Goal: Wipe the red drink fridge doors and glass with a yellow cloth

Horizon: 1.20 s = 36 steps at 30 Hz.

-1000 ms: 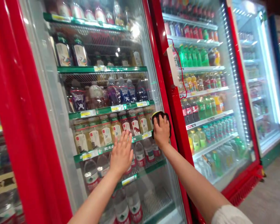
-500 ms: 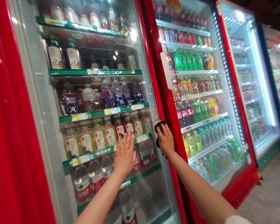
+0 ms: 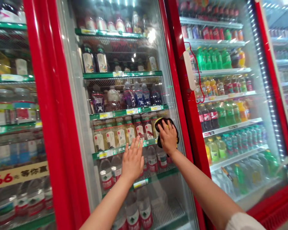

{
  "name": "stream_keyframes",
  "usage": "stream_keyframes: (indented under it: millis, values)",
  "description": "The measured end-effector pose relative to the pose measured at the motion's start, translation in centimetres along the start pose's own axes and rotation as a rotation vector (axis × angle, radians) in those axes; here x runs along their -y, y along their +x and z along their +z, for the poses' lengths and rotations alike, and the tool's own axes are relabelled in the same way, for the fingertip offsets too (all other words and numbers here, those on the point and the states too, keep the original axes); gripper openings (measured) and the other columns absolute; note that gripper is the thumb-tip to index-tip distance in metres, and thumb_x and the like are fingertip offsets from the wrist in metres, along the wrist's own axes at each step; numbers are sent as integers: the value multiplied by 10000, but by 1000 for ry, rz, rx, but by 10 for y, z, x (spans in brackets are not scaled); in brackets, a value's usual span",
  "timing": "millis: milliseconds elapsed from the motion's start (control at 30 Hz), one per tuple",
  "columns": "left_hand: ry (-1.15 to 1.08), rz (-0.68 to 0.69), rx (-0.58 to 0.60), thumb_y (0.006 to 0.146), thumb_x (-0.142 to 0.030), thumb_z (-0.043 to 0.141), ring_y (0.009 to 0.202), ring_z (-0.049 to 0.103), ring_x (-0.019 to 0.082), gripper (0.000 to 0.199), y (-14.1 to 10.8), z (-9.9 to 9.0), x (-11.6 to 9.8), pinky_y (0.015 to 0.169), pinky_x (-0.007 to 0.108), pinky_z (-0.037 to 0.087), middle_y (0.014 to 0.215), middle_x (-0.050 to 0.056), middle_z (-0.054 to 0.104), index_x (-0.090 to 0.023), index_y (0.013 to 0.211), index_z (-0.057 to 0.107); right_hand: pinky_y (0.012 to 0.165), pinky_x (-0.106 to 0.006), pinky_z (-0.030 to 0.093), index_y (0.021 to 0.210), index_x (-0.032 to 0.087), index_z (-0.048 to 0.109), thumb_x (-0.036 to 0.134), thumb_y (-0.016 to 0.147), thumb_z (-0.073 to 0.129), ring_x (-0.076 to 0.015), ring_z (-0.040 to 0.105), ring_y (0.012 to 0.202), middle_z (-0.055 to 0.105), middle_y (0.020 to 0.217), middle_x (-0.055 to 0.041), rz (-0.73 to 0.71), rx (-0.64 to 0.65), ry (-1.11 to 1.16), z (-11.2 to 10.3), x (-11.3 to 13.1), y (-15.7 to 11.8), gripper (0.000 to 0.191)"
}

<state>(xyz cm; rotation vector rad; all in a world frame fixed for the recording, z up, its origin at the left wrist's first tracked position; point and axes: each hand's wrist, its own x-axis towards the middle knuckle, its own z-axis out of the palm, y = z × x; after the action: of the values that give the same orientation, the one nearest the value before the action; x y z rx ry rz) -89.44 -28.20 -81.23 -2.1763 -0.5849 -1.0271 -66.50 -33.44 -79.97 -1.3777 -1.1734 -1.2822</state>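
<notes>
Plainly enough, the person's right hand [image 3: 168, 138] has its fingers spread over a black-and-yellow pad [image 3: 160, 121], holding it up against the glass door [image 3: 166, 80] of a drinks cooler; the pad's dark rim shows above the fingertips and out to either side of them, with a strip of yellow at the upper left. A pale sleeve [image 3: 243, 222] sits far down that arm, well below the fingers.

Meanwhile the left hand [image 3: 133, 161] holds nothing that I can see; its fingers are straight, close together and pointing up, the palm turned to the glass, though whether it touches I can't tell from here. Just beyond and to the left of those fingers, behind the door, stands a row of amber bottles [image 3: 120, 135] with white labels; below and left of the same fingers are clear water bottles [image 3: 107, 174] with red labels; above both sets of fingers runs a shelf of dark bottles [image 3: 136, 94].

To the right of the pad and its fingers rises the red door frame [image 3: 180, 95]; higher up, a white fitting [image 3: 189, 71] hangs beside a red cord [image 3: 199, 80]; farther right, well apart from the fingers, green bottles [image 3: 212, 58] fill part of the next cooler.
</notes>
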Motion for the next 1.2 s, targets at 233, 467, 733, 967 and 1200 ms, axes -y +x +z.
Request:
stream_keyframes:
  millis: [233, 467, 733, 967, 1200]
  values:
    - [4, -6, 42, 892, -288, 572, 1562, 196, 267, 746, -24, -13, 26, 1281, 480, 175, 1672, 119, 230, -136, 1578, 322, 1108, -448, 446, 1424, 182, 546, 228, 997, 467, -254, 505, 1397, 634, 1403, -131, -45, -3, 131, -17, -33, -42, 437]
    - [12, -34, 34, 896, -258, 552, 1565, 181, 275, 749, -24, -26, 42, 1278, 494, 184, 1675, 126, 223, -126, 1587, 295, 1140, -481, 361, 1417, 239, 578, 322, 1005, 492, -289, 393, 1465, 560, 1497, -95, 46, -83, 84, 15, 49, 17, 430]
    - [-8, -23, 31, 931, -230, 494, 1561, 192, 275, 685, -31, -34, 51, 1270, 497, 204, 1672, 134, 229, -116, 1580, 309, 1187, -391, 302, 1325, 344, 649, 245, 1002, 529, -196, 459, 1426, 636, 1422, -2, -248, 121, 58, -2, 49, -35, 359]
    - [0, -53, -13, 928, -232, 491, 1555, 213, 284, 766, -38, -34, 77, 1267, 539, 185, 1665, 134, 242, -154, 1621, 175, 1192, -509, 290, 1438, 304, 558, 278, 1013, 465, -273, 345, 1497, 495, 1559, -45, 151, 0, 42, 24, 90, 33, 436]
    - [27, -89, 67, 902, -244, 523, 1564, 184, 278, 744, -61, -37, 85, 1274, 536, 165, 1675, 122, 214, -138, 1595, 274, 1197, -388, 278, 1426, 353, 560, 232, 1010, 503, -192, 427, 1455, 612, 1453, 15, -328, 145, 113, 13, 113, -26, 437]
